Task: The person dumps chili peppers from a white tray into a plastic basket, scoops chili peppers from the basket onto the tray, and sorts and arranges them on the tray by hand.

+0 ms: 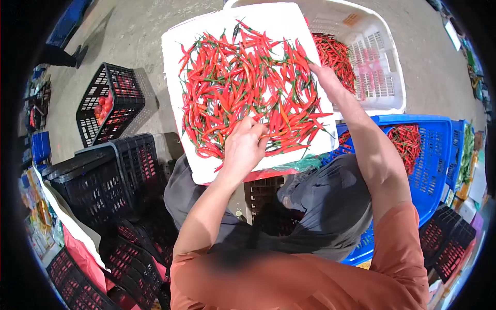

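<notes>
Red chili peppers (232, 77) with green stems lie spread over a white foam board (279, 15), which sits tilted above my lap. My left hand (244, 146) is on the peppers near the board's front, its fingers curled down among them. What the fingertips pinch is hidden. At the board's right edge, my right hand (325, 78) grips the rim, with the fingers partly hidden. One dark, blackish pepper (236, 32) lies near the far edge. Under the near edge shows a strip of green plastic (299, 164).
A white basket (390, 57) behind the board holds many red chilies. On the right, a blue crate (431, 150) holds more. Black crates (93, 181) stand at left, one black crate (132, 95) containing round reddish produce. A person's leg (59, 56) shows far left.
</notes>
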Available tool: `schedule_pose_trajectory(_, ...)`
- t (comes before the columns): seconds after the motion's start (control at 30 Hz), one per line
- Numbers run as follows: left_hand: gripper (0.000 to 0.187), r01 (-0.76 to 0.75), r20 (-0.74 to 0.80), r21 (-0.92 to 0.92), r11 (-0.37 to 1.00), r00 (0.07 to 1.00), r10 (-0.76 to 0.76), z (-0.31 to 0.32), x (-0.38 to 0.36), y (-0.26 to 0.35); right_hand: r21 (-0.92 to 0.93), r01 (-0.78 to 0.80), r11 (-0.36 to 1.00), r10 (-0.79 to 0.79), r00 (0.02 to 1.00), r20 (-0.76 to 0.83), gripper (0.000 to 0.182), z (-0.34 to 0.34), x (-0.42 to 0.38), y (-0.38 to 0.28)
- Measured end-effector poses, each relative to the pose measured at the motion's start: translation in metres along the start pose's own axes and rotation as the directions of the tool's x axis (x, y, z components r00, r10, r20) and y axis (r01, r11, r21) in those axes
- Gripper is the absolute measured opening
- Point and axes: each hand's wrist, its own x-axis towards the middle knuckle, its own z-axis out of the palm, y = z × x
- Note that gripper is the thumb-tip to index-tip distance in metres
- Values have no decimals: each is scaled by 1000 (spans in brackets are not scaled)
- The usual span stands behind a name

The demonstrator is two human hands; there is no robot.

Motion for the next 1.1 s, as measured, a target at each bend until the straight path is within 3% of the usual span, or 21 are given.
schedule_pose_trajectory(0.13, 13, 284, 237, -301, 911, 947, -217, -32, -12, 10, 73, 6, 997, -10, 999, 54, 57, -3, 7, 8)
schedule_pose_trajectory(0.23, 9, 408, 267, -595, 692, 913, -309, -43, -29, 4, 103, -8, 995, -1, 997, 81, 56, -3, 11, 12)
schedule_pose_trajectory(0.33, 9, 459, 292, -669, 584, 885, -362, -48, -42, -10, 71, -2, 997, -4, 996, 86, 57, -4, 13, 12)
schedule_pose_trajectory(0.43, 27, 526, 312, -660, 537, 841, -441, -51, -51, -9, 36, 10, 999, -11, 999, 43, 58, -4, 15, 14)
schedule_pose_trajectory(0.47, 39, 500, 315, -662, 558, 862, -397, -47, -55, -17, 57, 2, 998, -7, 996, 88, 58, -6, 18, 15)
schedule_pose_trajectory(0.5, 39, 498, 309, -665, 556, 862, -402, -50, -56, -15, 55, 0, 998, -5, 995, 100, 58, -7, 17, 14)
schedule_pose_trajectory(0.7, 44, 559, 469, -809, 181, 801, -372, -62, -66, -11, 123, -3, 992, -14, 990, 140, 54, -3, 10, 10)
schedule_pose_trajectory(0.8, 43, 547, 433, -805, 230, 807, -402, -65, -78, -6, 106, -2, 994, -12, 992, 124, 55, -17, 34, 36)
schedule_pose_trajectory(0.83, 44, 558, 416, -787, 264, 795, -442, -66, -84, -4, 378, -406, 832, 182, 844, 505, 57, -24, 66, 55)
schedule_pose_trajectory(0.87, 45, 510, 371, -805, 304, 832, -413, -67, -96, -8, 404, -779, 479, 160, 530, 832, 59, -34, 101, 73)
schedule_pose_trajectory(0.9, 44, 487, 326, -804, 342, 841, -431, -74, -106, -8, 174, -983, 66, -72, 169, 983, 61, -38, 137, 89)
schedule_pose_trajectory(0.93, 43, 463, 278, -801, 381, 850, -448, -83, -115, -8, -231, -940, -250, -427, -107, 898, 62, -50, 164, 113)
schedule_pose_trajectory(1.0, 39, 395, 121, -815, 424, 831, -542, -105, -137, -5, -275, -937, -217, -440, -157, 884, 63, -50, 163, 109)
schedule_pose_trajectory(1.1, 32, 232, -1, -929, 288, 776, -631, -121, -182, -23, -365, -918, -155, -456, -262, 851, 64, -35, 140, 83)
